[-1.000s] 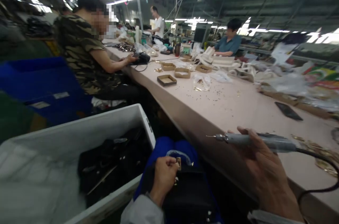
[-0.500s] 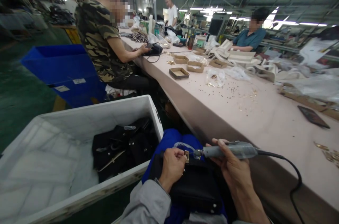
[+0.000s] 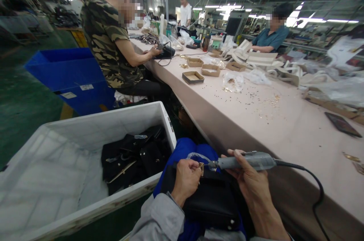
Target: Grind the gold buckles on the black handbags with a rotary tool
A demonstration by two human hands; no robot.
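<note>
A black bag (image 3: 209, 205) with small metal studs lies across my lap. My left hand (image 3: 186, 180) is closed in a pinch on a gold metal buckle-like fitting (image 3: 201, 169) at the bag's upper edge. My right hand (image 3: 251, 182) grips a grey corded electric screwdriver (image 3: 247, 161), held level. Its tip points left and meets the fitting or stops very close to it; I cannot tell which. A clear plastic-wrapped strip (image 3: 197, 155) arches behind the fitting.
A white bin (image 3: 145, 110) with several black bags (image 3: 136, 161) stands at left. The long table (image 3: 227, 119) on the right bears small cardboard boxes (image 3: 193, 77), loose hardware and a phone (image 3: 342, 124). A power cord (image 3: 318, 184) hangs at right. Co-workers sit and stand farther back.
Both hands, the screwdriver and the bag hold nearly the same place. The view has shifted slightly, and the standing person in the background has changed posture.
</note>
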